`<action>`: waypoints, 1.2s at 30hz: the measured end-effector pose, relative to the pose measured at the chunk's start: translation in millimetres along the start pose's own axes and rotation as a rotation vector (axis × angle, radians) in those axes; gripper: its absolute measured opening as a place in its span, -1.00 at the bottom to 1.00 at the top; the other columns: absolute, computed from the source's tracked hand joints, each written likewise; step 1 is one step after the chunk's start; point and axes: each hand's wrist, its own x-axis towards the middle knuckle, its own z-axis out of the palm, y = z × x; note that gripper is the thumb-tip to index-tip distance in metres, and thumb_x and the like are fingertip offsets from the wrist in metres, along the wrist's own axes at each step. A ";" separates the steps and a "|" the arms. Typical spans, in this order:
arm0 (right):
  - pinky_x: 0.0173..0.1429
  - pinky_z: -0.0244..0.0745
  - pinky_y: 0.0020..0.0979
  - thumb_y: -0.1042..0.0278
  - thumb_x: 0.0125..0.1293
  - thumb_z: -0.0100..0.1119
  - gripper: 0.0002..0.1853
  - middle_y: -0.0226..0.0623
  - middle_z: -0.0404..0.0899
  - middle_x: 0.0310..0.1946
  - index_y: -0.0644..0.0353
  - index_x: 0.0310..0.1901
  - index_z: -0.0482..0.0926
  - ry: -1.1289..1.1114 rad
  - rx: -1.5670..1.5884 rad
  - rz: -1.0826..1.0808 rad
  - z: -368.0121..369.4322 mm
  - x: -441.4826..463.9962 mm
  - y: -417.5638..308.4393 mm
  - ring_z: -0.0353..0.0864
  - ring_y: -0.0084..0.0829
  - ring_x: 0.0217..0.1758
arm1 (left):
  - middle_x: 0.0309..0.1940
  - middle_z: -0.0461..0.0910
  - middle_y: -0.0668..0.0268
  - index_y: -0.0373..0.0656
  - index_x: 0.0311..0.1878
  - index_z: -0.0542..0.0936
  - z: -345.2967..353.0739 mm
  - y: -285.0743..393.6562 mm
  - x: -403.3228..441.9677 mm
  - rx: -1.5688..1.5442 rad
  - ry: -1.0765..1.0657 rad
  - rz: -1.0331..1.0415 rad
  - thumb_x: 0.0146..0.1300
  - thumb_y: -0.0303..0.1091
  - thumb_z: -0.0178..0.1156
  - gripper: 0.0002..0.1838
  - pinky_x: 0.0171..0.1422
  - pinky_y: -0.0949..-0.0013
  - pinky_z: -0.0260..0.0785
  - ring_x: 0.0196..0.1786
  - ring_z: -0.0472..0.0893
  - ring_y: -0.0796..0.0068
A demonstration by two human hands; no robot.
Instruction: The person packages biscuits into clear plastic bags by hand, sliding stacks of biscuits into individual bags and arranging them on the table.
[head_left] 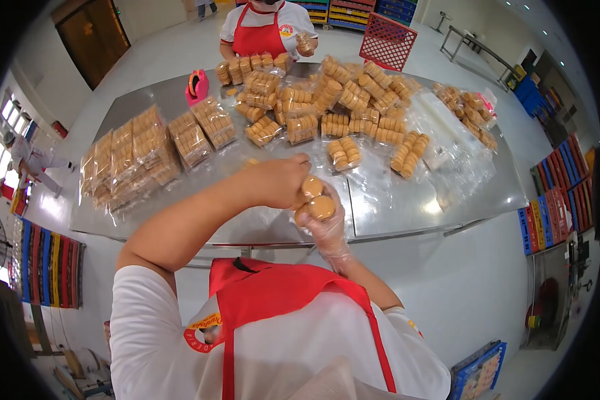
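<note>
My right hand (331,232), in a clear plastic glove, is closed around a few round, golden-brown cookies (322,207) above the table's near edge. Clear wrap seems to cover these cookies, though its edges are hard to make out. Against their left side is my bare left hand (278,182), its fingers curled shut. What those fingers pinch, if anything, is hidden. Just beyond my hands lie a small bag of cookies (344,154) and a longer bag of cookies (410,154). Flat clear plastic bags (440,157) spread to the right.
Stacked cookie packs (130,157) stand on the steel table (247,230) at left, near a pink tape dispenser (197,87). A large heap of bagged cookies (353,97) covers the far middle. Across the table stands a co-worker (263,30) in a red apron. A red crate (387,41) is behind.
</note>
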 end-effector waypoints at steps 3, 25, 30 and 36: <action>0.10 0.55 -0.36 0.40 0.13 0.46 -0.29 -0.24 0.59 0.08 0.31 0.30 0.34 -0.069 -0.196 0.115 2.0 2.5 -6.1 0.55 -0.53 0.11 | 0.37 0.30 -0.12 -0.50 0.18 0.44 6.5 13.2 2.3 0.027 -0.041 -0.029 0.08 -0.45 0.25 -0.43 0.20 0.10 0.49 0.15 0.58 -0.09; 0.19 0.63 -0.34 0.62 0.27 0.25 -0.50 -0.14 0.47 0.16 0.27 0.25 0.42 -0.142 -0.680 0.031 32.2 3.9 56.3 0.53 -0.29 0.19 | -0.26 0.72 -0.04 -0.63 0.45 0.02 70.3 77.4 -0.5 0.250 -0.245 -0.177 0.09 -0.38 0.30 -0.04 -0.07 0.23 0.54 -0.19 0.75 0.09; 0.16 0.63 -0.41 0.56 0.30 0.24 -0.49 -0.17 0.46 0.18 0.31 0.28 0.40 0.105 -0.201 0.156 35.2 0.2 104.1 0.52 -0.30 0.18 | -0.37 0.70 -0.05 -0.64 0.44 0.02 85.4 65.8 -7.8 0.140 -0.093 -0.198 0.12 -0.41 0.24 -0.09 -0.29 0.19 0.55 -0.31 0.74 0.06; -0.08 0.67 -0.43 0.46 0.26 0.29 -0.44 -0.16 0.47 0.18 0.43 0.27 0.37 0.109 0.603 0.701 51.4 24.8 54.2 0.56 -0.30 0.08 | -0.40 0.70 -0.04 -0.62 0.42 0.10 87.5 71.1 -7.3 0.006 -0.167 -0.215 0.17 -0.35 0.22 -0.16 -0.29 0.17 0.56 -0.33 0.74 0.05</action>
